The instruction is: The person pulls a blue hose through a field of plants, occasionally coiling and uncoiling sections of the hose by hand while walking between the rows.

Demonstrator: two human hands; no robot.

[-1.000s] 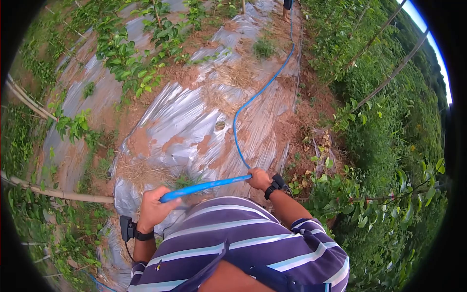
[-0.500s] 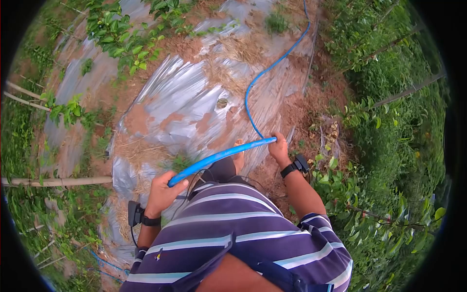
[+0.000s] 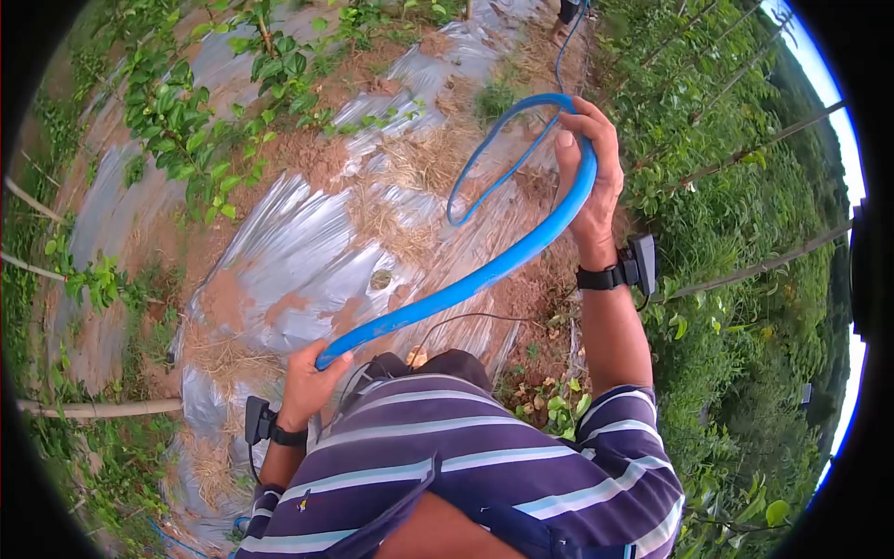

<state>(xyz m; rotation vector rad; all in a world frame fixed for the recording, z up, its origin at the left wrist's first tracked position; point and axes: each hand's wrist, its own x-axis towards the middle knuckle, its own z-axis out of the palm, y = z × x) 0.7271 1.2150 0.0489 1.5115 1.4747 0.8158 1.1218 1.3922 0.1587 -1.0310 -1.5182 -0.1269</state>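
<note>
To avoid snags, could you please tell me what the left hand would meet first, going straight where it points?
Beyond the blue hose it grips, the left hand would probably meet silver sheeting, though depth is unclear.

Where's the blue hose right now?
In the head view, the blue hose slants across the middle, from the left hand to the right hand at upper right, beyond the striped shirt.

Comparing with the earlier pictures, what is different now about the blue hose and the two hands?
The right hand has moved up and forward, away from the body, lifting its part of the blue hose; beyond that hand, the hose now bends into a narrow loop. The left hand stays low near the body, and both hands still grip the hose.
</note>
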